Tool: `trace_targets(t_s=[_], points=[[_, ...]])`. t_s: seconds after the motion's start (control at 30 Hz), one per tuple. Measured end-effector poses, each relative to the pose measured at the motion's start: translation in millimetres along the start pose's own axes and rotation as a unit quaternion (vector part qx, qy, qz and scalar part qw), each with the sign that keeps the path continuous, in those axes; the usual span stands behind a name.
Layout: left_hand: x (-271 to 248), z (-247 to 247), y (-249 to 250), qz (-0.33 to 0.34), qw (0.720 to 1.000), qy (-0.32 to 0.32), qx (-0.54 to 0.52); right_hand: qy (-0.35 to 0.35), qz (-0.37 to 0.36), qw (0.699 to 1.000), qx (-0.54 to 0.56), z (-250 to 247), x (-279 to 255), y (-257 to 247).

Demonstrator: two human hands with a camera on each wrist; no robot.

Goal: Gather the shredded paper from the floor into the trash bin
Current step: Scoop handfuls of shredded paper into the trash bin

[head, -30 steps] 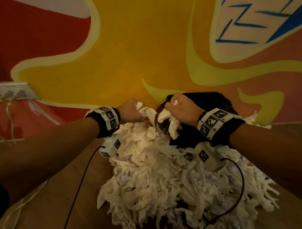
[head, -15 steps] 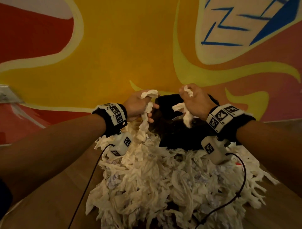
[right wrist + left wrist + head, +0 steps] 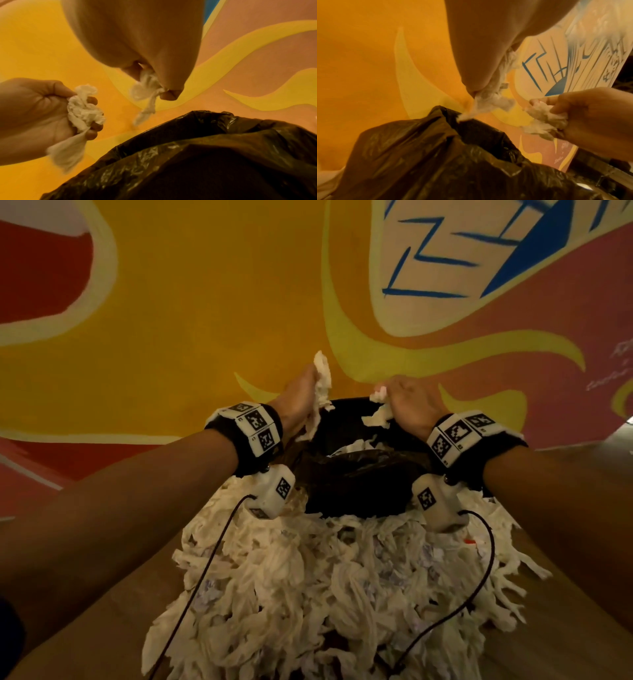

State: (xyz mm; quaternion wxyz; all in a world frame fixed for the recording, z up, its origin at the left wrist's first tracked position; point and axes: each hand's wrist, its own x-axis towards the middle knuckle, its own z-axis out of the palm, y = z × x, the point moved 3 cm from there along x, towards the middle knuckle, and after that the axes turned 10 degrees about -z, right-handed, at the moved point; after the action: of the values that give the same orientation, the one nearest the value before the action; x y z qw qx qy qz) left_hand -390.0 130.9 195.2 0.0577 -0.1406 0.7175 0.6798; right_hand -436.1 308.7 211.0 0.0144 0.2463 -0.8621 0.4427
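Left hand grips paper shreds | right hand grips more | both over trash bin, so shreds fall in

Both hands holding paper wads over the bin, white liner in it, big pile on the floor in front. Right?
Not quite: the liner is black, not white, as the head view and both wrist views show. The rest holds: left hand and right hand each hold a paper wad over the bin, with the pile on the floor in front.
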Motion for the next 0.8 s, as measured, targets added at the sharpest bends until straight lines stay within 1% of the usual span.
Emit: trace_targets(t_s=[0.03,0.07,0.1,0.13,0.17,0.2,0.23,0.27,0.3,0.33,0.4,0.43,0.5,0.6,0.67,0.8], points=[[2,4,2,0.019,0.999,0.033,0.033,-0.011,-0.005,1.000,-0.007,0,3,2],[6,7,1,0.021,0.997,0.055,0.055,-0.025,-0.010,0.999,-0.033,0,4,6],[10,11,-1,0.015,0.995,0.060,0.082,-0.043,-0.014,0.997,-0.066,1,5,9],[14,14,-7,-0.002,0.994,0.045,0.096,-0.066,-0.021,0.991,-0.115,1,4,13],[14,16,-11,-0.025,0.995,0.012,0.096,-0.082,-0.046,0.977,-0.189,1,3,15],[15,16,-17,-0.041,0.993,-0.015,0.112,-0.098,-0.083,0.954,-0.272,1,2,16],[16,16,-23,-0.048,0.984,-0.040,0.169,-0.125,-0.115,0.925,-0.341,2,1,19],[16,15,-25,-0.045,0.964,-0.044,0.258,-0.165,-0.124,0.903,-0.378,3,0,24],[18,12,-27,-0.037,0.939,-0.038,0.340,-0.209,-0.108,0.890,-0.391,4,0,29],[21,10,-26,-0.022,0.926,-0.030,0.376,-0.244,-0.081,0.879,-0.401,4,-1,35],[23,5,-24,0.017,0.911,-0.036,0.410,-0.278,-0.038,0.869,-0.408,1,-1,44],[23,2,-21,0.048,0.906,-0.021,0.419,-0.285,-0.029,0.867,-0.408,0,0,47],[19,-9,-17,0.090,0.906,0.013,0.413,-0.278,-0.034,0.871,-0.404,-1,2,45],[8,-35,-14,0.128,0.900,0.078,0.409,-0.235,-0.073,0.901,-0.358,7,4,31],[2,-59,-19,0.134,0.891,0.110,0.419,-0.212,-0.111,0.918,-0.317,20,2,16],[-11,-100,-39,0.112,0.867,0.132,0.468,-0.200,-0.190,0.930,-0.245,63,-5,-24]])
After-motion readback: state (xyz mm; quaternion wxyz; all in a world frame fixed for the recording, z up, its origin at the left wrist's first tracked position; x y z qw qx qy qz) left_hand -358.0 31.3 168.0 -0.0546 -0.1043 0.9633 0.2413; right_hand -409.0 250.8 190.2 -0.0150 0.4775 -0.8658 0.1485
